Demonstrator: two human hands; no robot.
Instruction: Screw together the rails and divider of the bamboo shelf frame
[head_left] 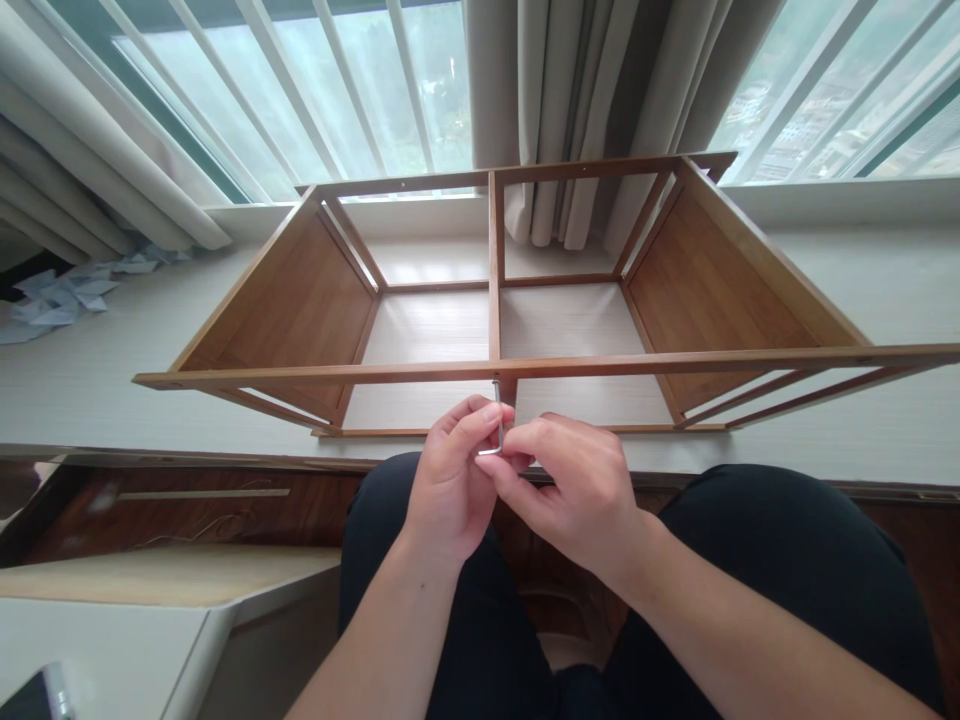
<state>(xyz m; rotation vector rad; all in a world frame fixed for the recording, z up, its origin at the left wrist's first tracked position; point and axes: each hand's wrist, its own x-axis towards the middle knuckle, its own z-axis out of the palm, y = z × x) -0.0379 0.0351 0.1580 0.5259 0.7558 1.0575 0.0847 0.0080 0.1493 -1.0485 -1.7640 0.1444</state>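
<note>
A wooden rack frame [360,374] with slatted side panels and a middle divider stands before me. An L-shaped hex key [499,428] points up to the middle of its near top rail, at a screw or bolt point there. My left hand [454,485] is closed around the key's long shank, thumb and fingers steadying it. Beside it, my right hand [581,490] pinches near the key's short bent end with thumb and forefinger. The hands partly hide the shank, and whether the tip is seated in the screw head is too small to tell.
The frame rests on a pale window ledge [847,270]. Curtains [555,110] hang behind it, and crumpled white paper [64,295] lies at the left. A white cabinet top [97,640] with a dark device [37,695] is at lower left. My knees are under the ledge's front edge.
</note>
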